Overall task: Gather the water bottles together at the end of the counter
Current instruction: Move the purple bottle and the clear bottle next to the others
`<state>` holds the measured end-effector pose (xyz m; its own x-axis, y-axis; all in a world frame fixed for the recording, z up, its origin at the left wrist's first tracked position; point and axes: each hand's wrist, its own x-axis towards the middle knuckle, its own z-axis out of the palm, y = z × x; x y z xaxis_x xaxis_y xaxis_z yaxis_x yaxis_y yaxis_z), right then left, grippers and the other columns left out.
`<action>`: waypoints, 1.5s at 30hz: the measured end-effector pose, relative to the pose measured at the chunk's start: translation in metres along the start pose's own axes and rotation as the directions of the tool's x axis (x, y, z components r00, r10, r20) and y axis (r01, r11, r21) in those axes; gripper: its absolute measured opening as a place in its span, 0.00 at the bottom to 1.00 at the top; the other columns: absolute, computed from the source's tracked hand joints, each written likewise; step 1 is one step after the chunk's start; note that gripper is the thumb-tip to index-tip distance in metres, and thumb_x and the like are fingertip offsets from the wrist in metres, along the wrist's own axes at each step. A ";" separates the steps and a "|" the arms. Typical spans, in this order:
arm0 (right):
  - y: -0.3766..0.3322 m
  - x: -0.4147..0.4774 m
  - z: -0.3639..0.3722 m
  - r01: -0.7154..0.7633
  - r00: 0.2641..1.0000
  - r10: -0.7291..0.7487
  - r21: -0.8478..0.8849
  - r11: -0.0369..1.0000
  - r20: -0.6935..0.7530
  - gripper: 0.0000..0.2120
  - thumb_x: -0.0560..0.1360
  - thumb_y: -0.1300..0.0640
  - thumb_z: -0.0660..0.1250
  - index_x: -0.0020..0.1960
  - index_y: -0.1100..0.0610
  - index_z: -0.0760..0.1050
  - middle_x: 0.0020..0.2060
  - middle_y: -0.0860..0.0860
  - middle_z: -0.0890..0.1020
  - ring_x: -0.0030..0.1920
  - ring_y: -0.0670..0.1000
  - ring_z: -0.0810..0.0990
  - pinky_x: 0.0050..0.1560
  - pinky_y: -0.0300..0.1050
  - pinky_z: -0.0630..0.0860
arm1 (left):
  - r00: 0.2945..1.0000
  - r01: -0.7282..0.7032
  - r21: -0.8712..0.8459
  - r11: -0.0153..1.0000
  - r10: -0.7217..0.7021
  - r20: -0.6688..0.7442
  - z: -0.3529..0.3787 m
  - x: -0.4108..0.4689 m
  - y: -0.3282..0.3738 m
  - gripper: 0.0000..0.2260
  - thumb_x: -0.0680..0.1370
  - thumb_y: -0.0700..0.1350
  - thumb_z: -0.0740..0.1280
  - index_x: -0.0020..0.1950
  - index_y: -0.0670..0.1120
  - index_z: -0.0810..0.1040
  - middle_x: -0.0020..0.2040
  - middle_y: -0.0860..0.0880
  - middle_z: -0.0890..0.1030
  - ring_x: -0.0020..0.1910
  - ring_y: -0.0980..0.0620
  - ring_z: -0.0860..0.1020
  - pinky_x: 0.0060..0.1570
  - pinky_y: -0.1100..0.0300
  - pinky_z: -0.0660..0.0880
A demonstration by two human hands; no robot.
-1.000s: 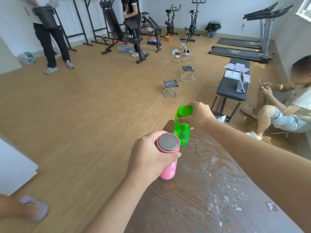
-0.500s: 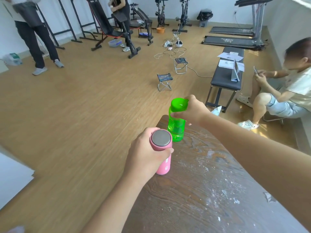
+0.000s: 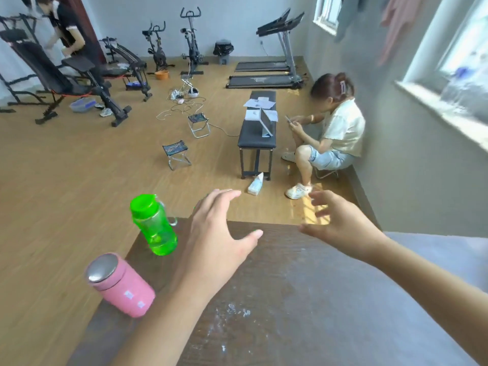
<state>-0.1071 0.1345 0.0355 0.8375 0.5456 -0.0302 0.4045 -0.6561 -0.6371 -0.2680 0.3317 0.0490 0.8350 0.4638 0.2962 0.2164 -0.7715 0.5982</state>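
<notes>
Dark wooden counter [image 3: 290,299] holds 2 bottles at its edge: green translucent plastic bottle [image 3: 154,225], pink metal-capped flask [image 3: 120,285]; empty left hand [image 3: 219,239] and right hand [image 3: 340,223], fingers spread, could knock them off.

Home gym, treadmills [image 3: 266,75], exercise bikes [image 3: 191,46]

Home gym room lying beyond the worktop edge

A seated person [image 3: 335,133] is looking at a phone at two o'clock beside a black bench [image 3: 257,138] carrying papers; two folding stools [image 3: 176,154] are standing at twelve, treadmills [image 3: 266,75] and exercise bikes [image 3: 191,46] lining the far wall.
</notes>
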 end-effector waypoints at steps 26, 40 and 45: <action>0.310 -0.347 -0.217 -0.402 0.899 0.373 -0.095 0.911 -0.231 0.38 0.62 0.34 0.73 0.65 0.45 0.64 0.53 0.42 0.76 0.52 0.44 0.76 0.52 0.44 0.74 | 0.771 -0.194 -0.329 0.924 0.351 0.532 0.384 -0.074 0.380 0.30 0.62 0.52 0.83 0.63 0.50 0.81 0.59 0.48 0.86 0.60 0.45 0.82 0.61 0.52 0.78; 0.276 -0.297 -0.179 -0.381 0.908 0.343 -0.135 0.915 -0.239 0.34 0.57 0.39 0.72 0.59 0.36 0.60 0.49 0.33 0.75 0.47 0.43 0.75 0.43 0.37 0.72 | 0.935 -0.007 -0.514 0.858 0.188 0.302 0.257 -0.088 0.270 0.26 0.59 0.50 0.82 0.55 0.61 0.82 0.52 0.60 0.87 0.52 0.61 0.85 0.52 0.57 0.82; 0.203 -0.234 -0.142 -0.211 0.969 0.189 -0.134 0.968 -0.159 0.34 0.57 0.32 0.73 0.57 0.33 0.60 0.49 0.29 0.74 0.48 0.42 0.77 0.42 0.40 0.72 | 0.976 0.117 -0.419 0.901 -0.026 0.217 0.167 -0.108 0.153 0.28 0.60 0.49 0.83 0.59 0.59 0.82 0.56 0.60 0.87 0.56 0.58 0.85 0.56 0.53 0.81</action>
<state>-0.1687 -0.2000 0.0226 0.9465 0.3217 -0.0270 0.2643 -0.8201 -0.5075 -0.2407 0.0907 -0.0163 0.9189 0.3783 0.1121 0.0807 -0.4584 0.8851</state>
